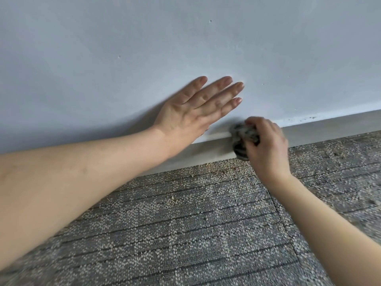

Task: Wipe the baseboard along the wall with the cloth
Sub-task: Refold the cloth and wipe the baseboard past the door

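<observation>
Fingers [218, 93] of left hand [185, 116] straight, flat on wall [185, 38] | right hand [268, 147] curled round cloth [242, 137], pressed to baseboard [329, 130]

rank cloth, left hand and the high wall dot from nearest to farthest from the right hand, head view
1. cloth, gripped by the right hand at the baseboard
2. left hand, flat on the wall, up-left
3. wall dot, far up the wall
</observation>
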